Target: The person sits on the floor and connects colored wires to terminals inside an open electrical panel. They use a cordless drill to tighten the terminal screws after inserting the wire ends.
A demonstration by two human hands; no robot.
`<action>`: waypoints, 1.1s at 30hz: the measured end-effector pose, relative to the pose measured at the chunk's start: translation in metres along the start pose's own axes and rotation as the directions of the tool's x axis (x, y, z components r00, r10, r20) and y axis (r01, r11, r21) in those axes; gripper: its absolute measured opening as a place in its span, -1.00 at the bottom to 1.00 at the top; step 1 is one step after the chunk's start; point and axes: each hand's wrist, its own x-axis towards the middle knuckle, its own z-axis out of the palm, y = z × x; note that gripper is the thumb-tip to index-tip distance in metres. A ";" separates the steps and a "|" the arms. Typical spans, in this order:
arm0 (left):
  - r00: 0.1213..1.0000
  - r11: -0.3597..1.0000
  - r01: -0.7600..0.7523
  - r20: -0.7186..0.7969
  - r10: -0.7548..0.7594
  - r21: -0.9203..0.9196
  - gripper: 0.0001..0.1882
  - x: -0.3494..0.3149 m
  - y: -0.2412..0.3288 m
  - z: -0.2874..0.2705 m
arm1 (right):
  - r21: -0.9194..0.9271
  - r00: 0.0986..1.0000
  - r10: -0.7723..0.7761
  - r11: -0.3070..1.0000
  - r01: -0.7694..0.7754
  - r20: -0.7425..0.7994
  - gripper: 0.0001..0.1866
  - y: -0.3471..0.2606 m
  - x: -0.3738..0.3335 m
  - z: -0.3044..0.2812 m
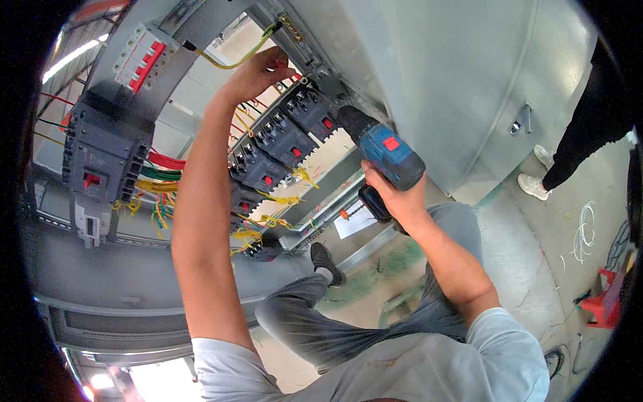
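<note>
Grey sheet steel, smooth and faintly glossy, forms the cabinet panel [462,87] at 2 o'clock. Beyond it, toward half past two, another person's black-trousered leg [583,127] ends in a white shoe [534,186]. Slanting across 11 o'clock, the row of circuit breakers [284,143] is boxy dark moulded plastic with bright metal terminals [269,126]; a larger breaker [107,151] sits at half past nine. At 2 o'clock, a blue-and-black cordless drill [392,157] aims its stubby round chuck [353,122] toward 11, just beside the row's upper end. The right hand [400,199], at 3 o'clock, is wrapped around its grip. At 11 o'clock, the left hand [258,74] bends its fingers over the uppermost terminals; whether they pinch a wire cannot be told. The step appears to be fixing wires there; working the drill would call for a steady wire end and a squared-up chuck. Thin, plastic-coated yellow wires [288,199] tangle near 9 o'clock. Small, squared red toggles [297,153] dot the breakers' faces.
</note>
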 end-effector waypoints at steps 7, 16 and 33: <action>0.999 0.998 -0.035 -0.002 0.035 0.058 -0.65 -0.003 0.017 0.006 | 0.045 0.999 0.040 0.998 -0.039 -0.031 -0.71 0.001 -0.004 0.004; 0.998 0.990 0.001 -0.063 0.008 0.144 -0.69 -0.018 0.027 0.007 | 0.030 1.000 0.021 0.999 -0.021 -0.001 -0.57 0.008 -0.008 0.002; 0.981 0.969 0.045 -0.196 0.003 0.241 -0.73 -0.026 0.055 0.020 | -0.075 0.991 -0.125 0.989 0.127 0.038 -0.54 0.027 -0.014 -0.013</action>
